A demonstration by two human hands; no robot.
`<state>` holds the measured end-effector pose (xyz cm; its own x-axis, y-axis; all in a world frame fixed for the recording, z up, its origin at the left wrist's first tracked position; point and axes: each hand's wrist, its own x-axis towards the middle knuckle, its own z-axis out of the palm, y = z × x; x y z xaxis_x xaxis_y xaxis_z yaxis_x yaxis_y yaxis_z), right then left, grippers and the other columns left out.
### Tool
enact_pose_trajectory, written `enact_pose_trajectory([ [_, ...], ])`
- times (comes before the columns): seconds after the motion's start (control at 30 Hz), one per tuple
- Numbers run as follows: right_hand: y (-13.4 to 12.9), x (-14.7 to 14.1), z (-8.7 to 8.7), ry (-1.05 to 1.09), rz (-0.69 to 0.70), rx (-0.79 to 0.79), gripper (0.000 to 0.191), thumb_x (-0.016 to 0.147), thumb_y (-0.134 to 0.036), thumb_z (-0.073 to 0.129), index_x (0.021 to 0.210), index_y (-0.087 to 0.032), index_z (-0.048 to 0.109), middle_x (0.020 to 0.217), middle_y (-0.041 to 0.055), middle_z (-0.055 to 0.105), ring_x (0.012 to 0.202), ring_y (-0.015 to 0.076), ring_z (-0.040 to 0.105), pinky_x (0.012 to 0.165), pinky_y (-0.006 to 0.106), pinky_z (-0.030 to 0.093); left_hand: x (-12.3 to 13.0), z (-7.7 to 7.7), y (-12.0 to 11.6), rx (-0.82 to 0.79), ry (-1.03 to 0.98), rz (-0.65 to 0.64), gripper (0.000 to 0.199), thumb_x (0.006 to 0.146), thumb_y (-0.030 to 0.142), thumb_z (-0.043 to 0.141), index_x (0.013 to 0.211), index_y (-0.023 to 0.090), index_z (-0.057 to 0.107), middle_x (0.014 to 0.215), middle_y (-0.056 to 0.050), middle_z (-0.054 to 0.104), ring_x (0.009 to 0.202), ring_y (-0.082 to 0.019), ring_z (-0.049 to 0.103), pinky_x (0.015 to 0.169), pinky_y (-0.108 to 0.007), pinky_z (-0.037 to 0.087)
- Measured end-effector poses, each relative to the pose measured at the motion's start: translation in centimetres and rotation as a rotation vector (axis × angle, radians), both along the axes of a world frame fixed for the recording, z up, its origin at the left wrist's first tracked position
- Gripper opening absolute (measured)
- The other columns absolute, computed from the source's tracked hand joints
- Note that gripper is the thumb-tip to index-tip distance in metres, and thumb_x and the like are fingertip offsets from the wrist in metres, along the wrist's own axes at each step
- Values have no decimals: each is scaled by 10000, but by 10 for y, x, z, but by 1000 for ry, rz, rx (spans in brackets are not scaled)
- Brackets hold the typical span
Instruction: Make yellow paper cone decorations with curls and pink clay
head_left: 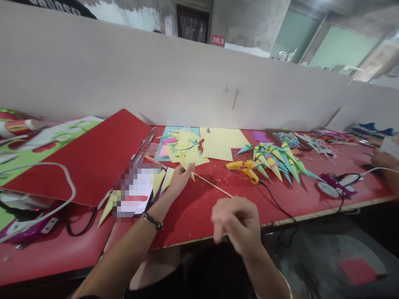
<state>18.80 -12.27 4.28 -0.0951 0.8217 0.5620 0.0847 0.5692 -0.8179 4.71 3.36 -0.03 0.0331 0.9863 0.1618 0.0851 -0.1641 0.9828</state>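
Observation:
A thin pale strip (213,185), a paper strip or slim stick, runs in a straight line between my two hands above the red table (193,220). My left hand (179,180) pinches its far end, close to yellow paper scraps (190,158). My right hand (238,220) is curled at the near end, slightly blurred, and its fingers cover that end. To the right lies a yellow hot glue gun (245,167) beside a pile of yellow and blue paper cones (277,160) with green and pink bands.
A pixelated phone-like screen (135,193) lies left of my left forearm. A big red sheet (84,158) leans at left. Purple power strips (338,187) with cords sit at both sides. Another person's hand (385,162) shows at far right. A white partition (174,83) stands behind.

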Motion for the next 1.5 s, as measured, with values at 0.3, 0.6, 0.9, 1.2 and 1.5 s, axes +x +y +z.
enact_pose_trajectory([
  [0.3, -8, 83, -133, -728, -997, 289, 215, 852, -169, 374, 692, -165, 517, 606, 58, 562, 586, 162, 486, 595, 297, 391, 12, -10, -7, 164, 256, -221, 345, 679, 427, 550, 498, 159, 430, 510, 48, 400, 507, -84, 366, 499, -217, 275],
  [0.6, 0, 90, -155, -716, -1086, 550, 176, 814, -136, 351, 696, -187, 471, 596, 60, 512, 528, 175, 443, 513, 320, 364, 15, -9, -14, 316, 478, -349, 355, 756, 411, 502, 519, 168, 398, 533, 47, 371, 503, -84, 338, 480, -222, 235],
  [0.9, 4, 90, -150, -714, -1122, 532, 178, 814, -151, 358, 676, -202, 457, 574, 48, 509, 527, 172, 454, 533, 321, 368, 19, -11, -11, 360, 530, -328, 332, 740, 420, 506, 538, 169, 426, 530, 46, 389, 494, -87, 345, 483, -229, 226],
  [1.2, 7, 82, -140, -735, -1141, 443, 189, 821, -157, 373, 681, -178, 498, 647, 76, 593, 552, 170, 481, 568, 313, 353, 14, -3, -20, 307, 442, -202, 316, 690, 430, 537, 538, 158, 482, 515, 33, 439, 503, -98, 375, 500, -224, 266],
  [1.5, 4, 77, -134, -753, -1114, 333, 205, 835, -166, 372, 685, -186, 510, 676, 74, 605, 577, 174, 475, 586, 311, 329, 7, 4, -61, 185, 333, -206, 268, 680, 396, 552, 569, 153, 532, 520, 22, 503, 511, -109, 447, 505, -214, 330],
])
